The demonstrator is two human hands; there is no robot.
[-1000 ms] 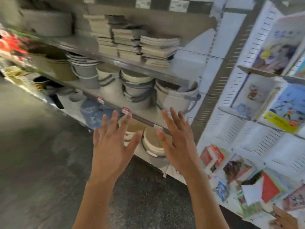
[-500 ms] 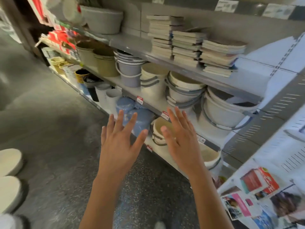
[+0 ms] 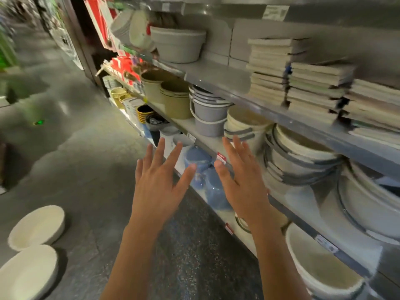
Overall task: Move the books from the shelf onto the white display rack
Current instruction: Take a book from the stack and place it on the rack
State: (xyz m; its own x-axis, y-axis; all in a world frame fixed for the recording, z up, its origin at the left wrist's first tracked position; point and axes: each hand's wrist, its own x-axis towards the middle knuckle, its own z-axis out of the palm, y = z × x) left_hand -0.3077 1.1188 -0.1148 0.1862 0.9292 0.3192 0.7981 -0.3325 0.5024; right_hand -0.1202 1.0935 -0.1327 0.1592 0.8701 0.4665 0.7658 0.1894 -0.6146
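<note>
Stacks of pale-edged books (image 3: pixel 311 85) lie flat on the grey upper shelf (image 3: pixel 218 79) at the upper right, in three piles side by side. My left hand (image 3: pixel 160 180) and my right hand (image 3: pixel 240 180) are raised in front of me with fingers spread and straight, holding nothing. Both hands hover well below the books, in front of the lower shelves. The white display rack is out of view.
Grey and cream buckets (image 3: pixel 207 118) and basins (image 3: pixel 303 161) fill the middle shelf below the books. A grey tub (image 3: pixel 178 45) stands left of the books. White oval basins (image 3: pixel 36 228) lie on the floor at the lower left. Blue wrapped items (image 3: pixel 201 163) sit on the bottom shelf.
My view has swung left: the white rack with colourful books has left the frame and the book stacks have come closer, at the upper right. Both hands stay spread and empty.
</note>
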